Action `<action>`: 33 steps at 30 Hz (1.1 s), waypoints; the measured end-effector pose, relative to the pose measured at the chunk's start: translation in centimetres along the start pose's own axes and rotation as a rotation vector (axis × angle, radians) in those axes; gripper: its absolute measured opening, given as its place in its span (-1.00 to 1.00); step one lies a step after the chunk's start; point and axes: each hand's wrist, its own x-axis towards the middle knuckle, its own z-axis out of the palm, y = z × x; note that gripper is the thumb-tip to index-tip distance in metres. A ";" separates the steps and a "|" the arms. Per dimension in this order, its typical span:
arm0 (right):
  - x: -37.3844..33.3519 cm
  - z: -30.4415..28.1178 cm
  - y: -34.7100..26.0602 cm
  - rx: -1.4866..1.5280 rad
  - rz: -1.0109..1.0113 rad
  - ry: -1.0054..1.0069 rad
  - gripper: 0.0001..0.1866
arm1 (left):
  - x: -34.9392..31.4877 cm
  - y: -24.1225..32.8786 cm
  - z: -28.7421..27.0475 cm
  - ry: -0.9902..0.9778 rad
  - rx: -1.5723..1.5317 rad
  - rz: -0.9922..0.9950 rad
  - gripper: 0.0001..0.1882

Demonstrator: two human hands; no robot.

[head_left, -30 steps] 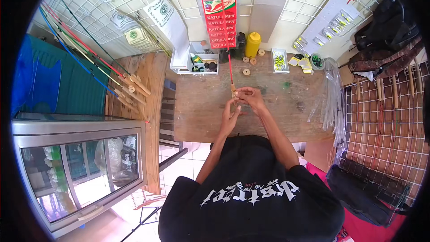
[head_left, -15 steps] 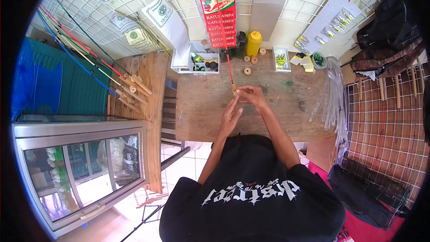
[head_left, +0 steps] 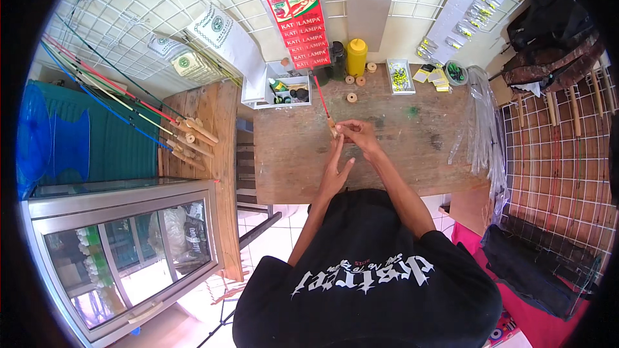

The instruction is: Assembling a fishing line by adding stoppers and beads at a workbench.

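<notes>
A thin red fishing rod (head_left: 322, 100) with a short cork handle (head_left: 332, 124) points away from me over the worktable. My right hand (head_left: 360, 136) pinches the handle near its end between thumb and fingers. Beside it my left hand (head_left: 335, 171) has its fingers stretched forward, their tips at the handle's end, and its thumb spread away. The fingertips partly hide the butt of the handle. The rod's far part passes in front of red packets (head_left: 303, 35) on the wall.
Along the table's (head_left: 425, 148) back stand a white box of bottles (head_left: 277, 96), a yellow squeeze bottle (head_left: 356, 58), several wooden spools (head_left: 352, 97) and a white tray (head_left: 401, 77). Plastic sleeves (head_left: 480, 122) hang over the right edge. More rods (head_left: 193, 130) lie left, above a glass-fronted cabinet (head_left: 122, 258).
The view has turned slightly, shifting the wall and the back of the table leftward. My right hand keeps its pinch on the rod handle; my left thumb stands a little farther out.
</notes>
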 end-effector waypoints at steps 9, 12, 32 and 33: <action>0.0 -0.4 0.4 0.047 -0.003 -0.100 -0.72 | 2.7 0.5 -1.9 0.337 -0.541 -0.399 -0.47; 0.0 -0.3 0.4 0.041 -0.008 -0.124 -0.73 | 3.6 -0.7 -2.1 0.289 -0.520 -0.379 -0.59; -0.3 0.5 -1.5 -0.217 -0.109 -0.108 -0.73 | 3.7 -1.2 -2.5 0.301 -0.544 -0.418 -0.75; -0.2 0.7 -1.6 -0.219 -0.112 -0.110 -0.73 | 3.7 -1.2 -2.5 0.303 -0.545 -0.414 -0.75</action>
